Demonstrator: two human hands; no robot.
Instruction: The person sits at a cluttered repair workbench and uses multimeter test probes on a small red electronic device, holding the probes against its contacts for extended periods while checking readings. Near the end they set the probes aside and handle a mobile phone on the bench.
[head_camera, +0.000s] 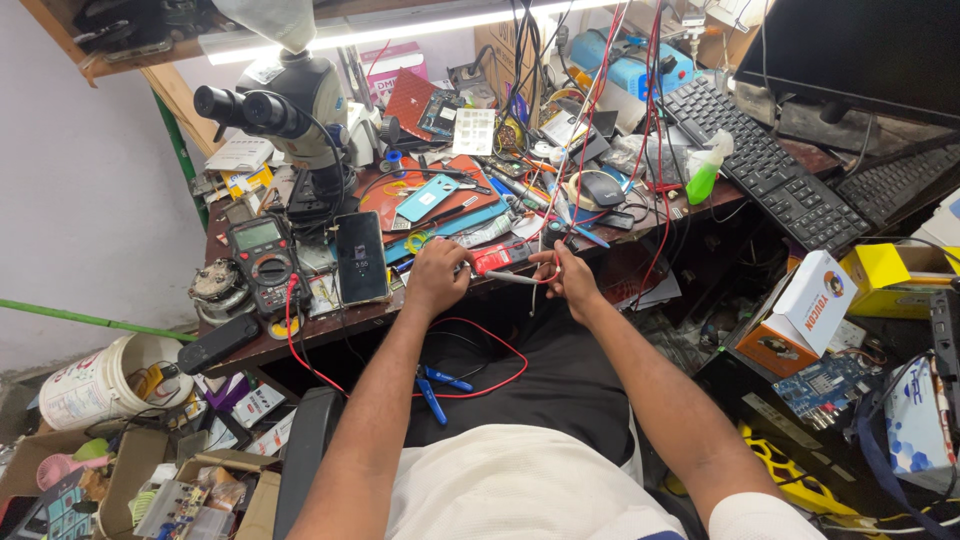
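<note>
At frame centre, above the cluttered wooden workbench (330, 325), the left hand (437, 277) and right hand (566, 275) pinch a thin white cable (512, 279) taut between them, steadying it beside a small red device (497, 259).

monitor (860, 50) cut off, fingers (548, 268) grip unclear

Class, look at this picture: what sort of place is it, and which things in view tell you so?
Most likely an electronics repair bench. A grey stereo microscope stands over a black smartphone, a dark handheld multimeter trails red leads, and both hands, left hand and right hand, work a thin probe.
</note>
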